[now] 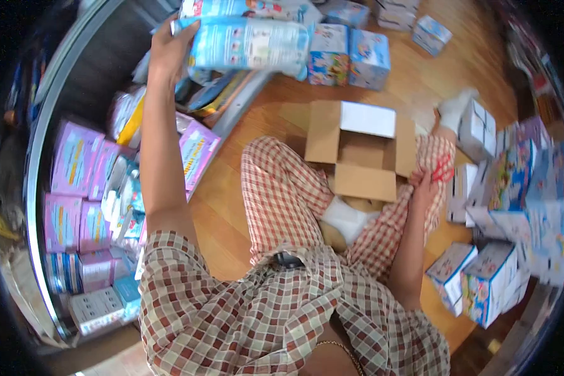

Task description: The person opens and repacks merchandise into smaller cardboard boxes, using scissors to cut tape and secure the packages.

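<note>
At the upper left my left hand [169,53] is closed on one end of a light-blue plastic packet [250,45]. Another printed packet [250,9] lies just behind it. An open cardboard box [365,182] with its flaps folded out rests between my legs, and its inside looks bare. At the box's right flap is my right hand [423,183], fingers curled against the flap's corner. A bright red patch [443,168] shows beside that hand, too blurred to name.
Blue printed boxes [368,57] stand on the wooden floor [282,113] ahead. More cartons [492,276] are stacked to my right. On my left, a metal-edged shelf [34,188] holds pink packs [75,156] and small boxes [97,307].
</note>
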A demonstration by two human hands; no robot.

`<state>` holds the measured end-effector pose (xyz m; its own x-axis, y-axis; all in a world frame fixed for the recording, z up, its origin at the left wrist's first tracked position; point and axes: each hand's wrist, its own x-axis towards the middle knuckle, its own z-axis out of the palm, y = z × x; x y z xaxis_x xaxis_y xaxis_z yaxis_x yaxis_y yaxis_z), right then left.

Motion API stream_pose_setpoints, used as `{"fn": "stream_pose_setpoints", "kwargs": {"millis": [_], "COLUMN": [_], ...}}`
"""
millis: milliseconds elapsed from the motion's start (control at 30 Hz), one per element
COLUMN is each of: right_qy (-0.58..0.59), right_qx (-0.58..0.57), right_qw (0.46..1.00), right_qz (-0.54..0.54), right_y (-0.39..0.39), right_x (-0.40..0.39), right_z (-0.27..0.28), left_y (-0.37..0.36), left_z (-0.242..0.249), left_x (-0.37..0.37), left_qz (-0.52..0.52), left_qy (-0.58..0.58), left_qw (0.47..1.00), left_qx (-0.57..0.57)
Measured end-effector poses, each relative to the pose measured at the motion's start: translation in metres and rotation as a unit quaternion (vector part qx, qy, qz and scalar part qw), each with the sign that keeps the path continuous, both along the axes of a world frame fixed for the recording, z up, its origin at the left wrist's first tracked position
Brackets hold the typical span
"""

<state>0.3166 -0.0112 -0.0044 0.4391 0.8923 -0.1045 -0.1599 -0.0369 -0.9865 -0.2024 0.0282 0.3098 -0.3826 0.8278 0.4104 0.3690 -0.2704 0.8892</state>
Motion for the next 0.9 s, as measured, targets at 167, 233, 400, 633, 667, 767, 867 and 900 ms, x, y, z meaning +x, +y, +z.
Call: {"fn": "stream_pose_setpoints", "kwargs": {"millis": [167, 233, 400, 633, 667, 767, 867, 900], "right_qy": [0.017, 0.014, 0.013, 0.022, 0.011, -0.012, -0.012, -0.009], "right_qx": [0.022, 0.037, 0.04, 0.042, 0.04, 0.036, 0.032, 0.031], "right_qw": [1.0, 0.999, 0.999, 0.998, 0.999, 0.998, 0.999, 0.999], "right_qz": [-0.007, -0.003, 0.022, 0.032, 0.035, 0.041, 0.038, 0.04], "right_y": [-0.003, -0.005, -0.007, -0.007, -0.007, -0.008, -0.007, -0.007], "right_x": [-0.005, -0.007, -0.015, -0.016, -0.017, -0.019, -0.018, -0.018], "right_z": [0.004, 0.008, 0.022, 0.021, 0.021, 0.025, 0.017, 0.016], "left_y": [-0.027, -0.036, -0.036, 0.015, 0.025, 0.058, 0.075, 0.074], "left_z": [-0.081, -0.121, -0.192, -0.232, -0.231, -0.219, -0.195, -0.178], "left_x": [0.096, 0.126, 0.167, 0.163, 0.164, 0.171, 0.182, 0.193], "left_qz": [-0.113, -0.16, -0.173, -0.143, -0.146, -0.153, -0.125, -0.162], "left_qy": [-0.151, -0.179, -0.247, -0.028, -0.026, 0.056, 0.212, 0.265], "left_qw": [0.961, 0.943, 0.89, 0.921, 0.92, 0.942, 0.963, 0.946], "left_qx": [-0.201, -0.229, -0.342, -0.36, -0.362, -0.295, -0.115, -0.092]}}
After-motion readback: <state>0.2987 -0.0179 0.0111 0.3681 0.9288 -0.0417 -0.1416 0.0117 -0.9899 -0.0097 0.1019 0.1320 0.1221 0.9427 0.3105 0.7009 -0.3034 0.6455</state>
